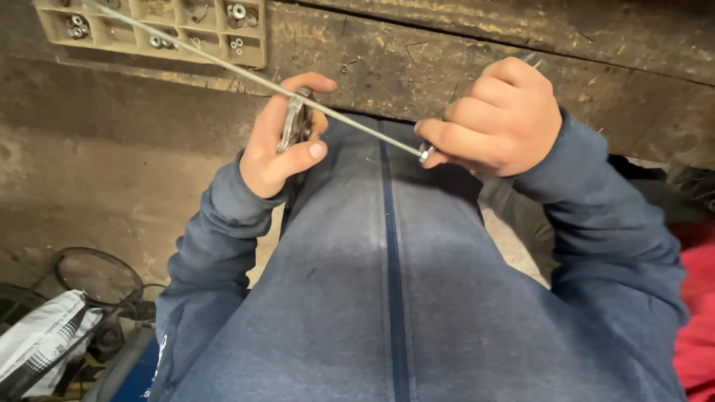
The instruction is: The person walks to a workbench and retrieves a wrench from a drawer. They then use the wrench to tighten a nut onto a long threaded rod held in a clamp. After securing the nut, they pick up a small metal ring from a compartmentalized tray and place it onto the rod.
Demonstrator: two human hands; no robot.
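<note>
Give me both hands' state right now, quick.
Left hand: closed on a metal tool against the thin rod.
Right hand: closed, gripping the rod's end at the nut.

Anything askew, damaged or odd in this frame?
Nothing stands out. The left hand holds a metal tool against a thin straight rod; the right hand grips the rod's end. The parts tray sits level.
</note>
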